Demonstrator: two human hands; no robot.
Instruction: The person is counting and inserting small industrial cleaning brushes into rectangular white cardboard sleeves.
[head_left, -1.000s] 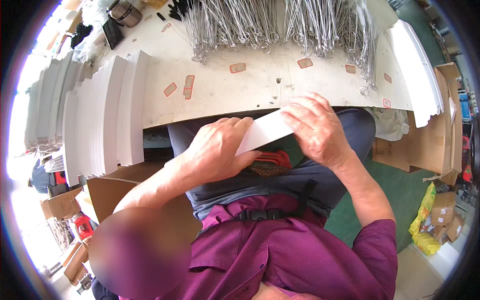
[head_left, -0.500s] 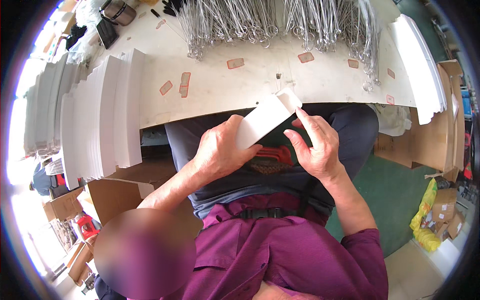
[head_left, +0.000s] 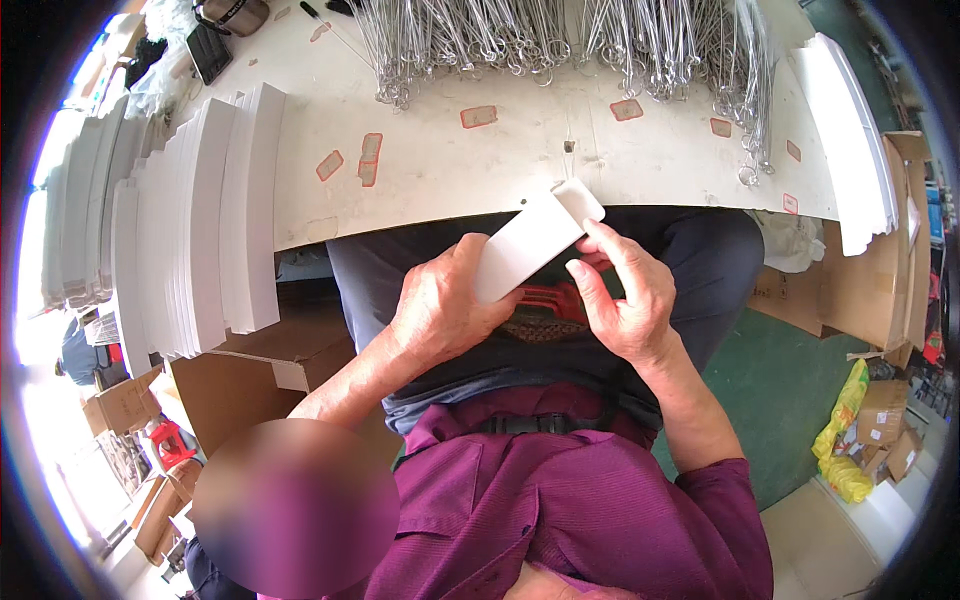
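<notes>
A slim white cardboard box (head_left: 525, 248) slants above my lap, just off the table's front edge. Its far end flap (head_left: 577, 201) stands open. My left hand (head_left: 440, 300) is closed round the near end of the box, with the thumb underneath. At the far end, my right hand (head_left: 630, 290) has its fingertips by the flap's right corner, thumb and fingers spread apart. Whether those fingertips touch the card is hard to tell. Across the back of the table lie many thin metal skewers (head_left: 460, 45) with ring ends pointing toward me.
Stacks of flat white boxes (head_left: 205, 210) stand at the table's left, and another white stack (head_left: 845, 140) at its right. A metal flask (head_left: 235, 14) and a dark phone (head_left: 208, 50) lie back left. Open cardboard boxes (head_left: 235, 400) sit below, left and right.
My right fingertips have shifted slightly inward at the flap. The box stays in my left hand, almost unmoved. The view has tilted a little.
</notes>
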